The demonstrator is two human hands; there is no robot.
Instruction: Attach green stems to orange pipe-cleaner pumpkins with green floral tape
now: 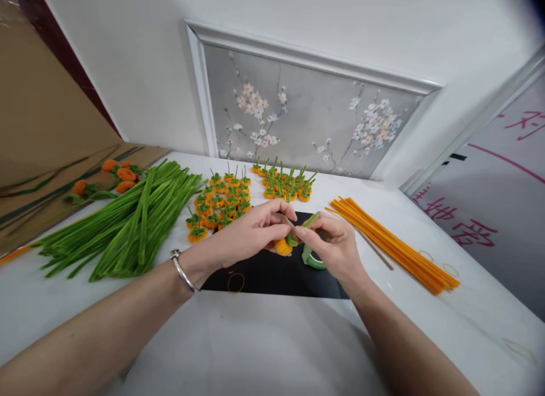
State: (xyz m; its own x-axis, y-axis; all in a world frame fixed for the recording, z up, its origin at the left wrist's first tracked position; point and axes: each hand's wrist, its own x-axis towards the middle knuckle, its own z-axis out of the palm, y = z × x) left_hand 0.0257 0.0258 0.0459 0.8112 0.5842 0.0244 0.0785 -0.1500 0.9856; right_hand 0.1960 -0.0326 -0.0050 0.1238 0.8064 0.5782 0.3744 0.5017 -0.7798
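Near the middle of the view, my left hand (255,231) pinches a small orange pumpkin-like piece (283,247) made of fuzzy stem, with green on its top. My right hand (334,242) is closed on a short green fuzzy stem (311,220) that meets the piece's green top. The fingertips of both hands nearly touch. Both hands are above a black mat (272,279). Partly hidden behind my right hand, a roll of green tape (314,262) rests on the mat. A silver bangle is on my left wrist.
Long green fuzzy stems (140,220) lie left; orange stems (392,242) and a thin stick (377,251) lie right. Behind the hands stand several small orange-and-green pieces (221,200), with more (287,183) beside them. Orange flowers (125,174) lie on cardboard at far left.
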